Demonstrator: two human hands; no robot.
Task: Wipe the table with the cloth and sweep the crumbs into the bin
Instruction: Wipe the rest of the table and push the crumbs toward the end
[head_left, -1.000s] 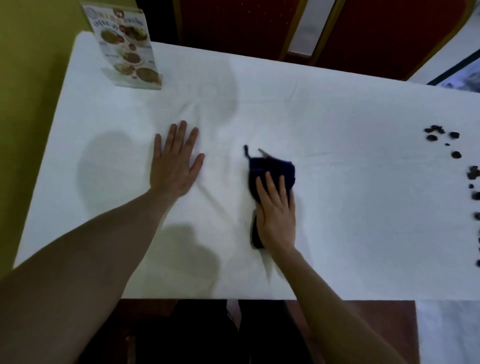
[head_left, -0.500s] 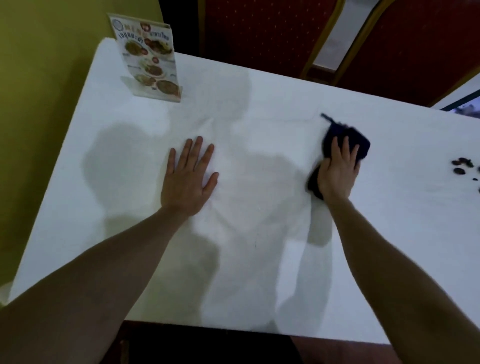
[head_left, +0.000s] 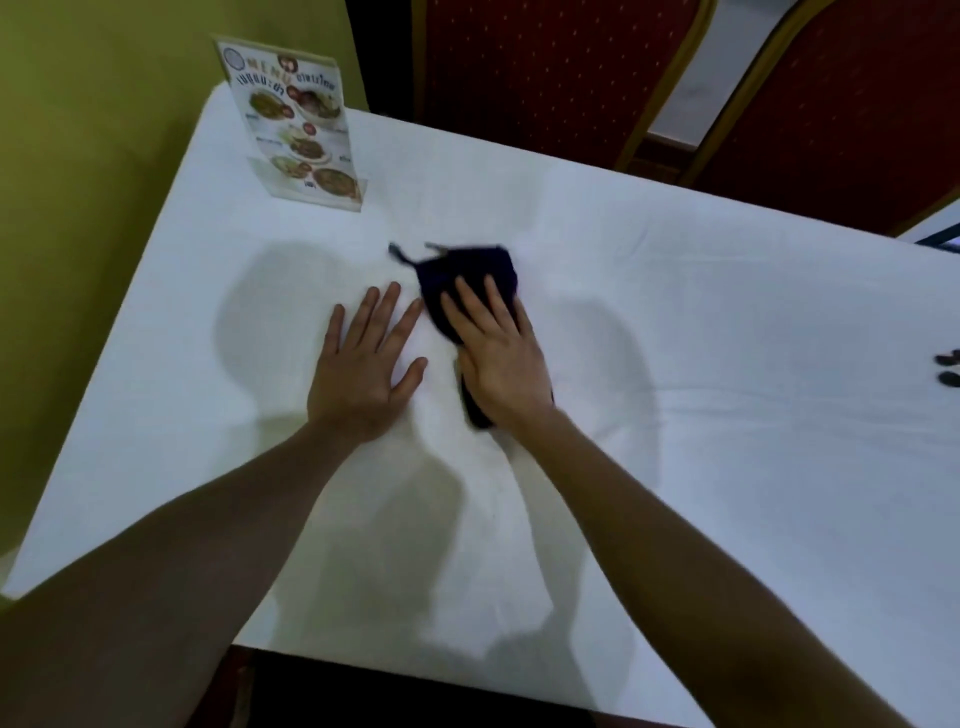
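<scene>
The cloth (head_left: 467, 280) lies flat on the table (head_left: 727, 467) under the right hand (head_left: 498, 358), whose straight fingers press it down, just beside the flat, spread left hand (head_left: 363, 369), while the crumbs (head_left: 948, 366) sit far off to the right, so the right hand is nearer them.

A yellow-green wall (head_left: 104, 156) runs along one side of the white-covered table (head_left: 727, 415). Beyond the far edge stand two chairs (head_left: 545, 78) with dark red dotted upholstery and gold-coloured frames, a pale strip of floor (head_left: 691, 104) showing between them. A menu card (head_left: 296, 124) in a clear stand sits on the far corner by the wall. Soft shadows fall across the tablecloth, which shows faint creases.
</scene>
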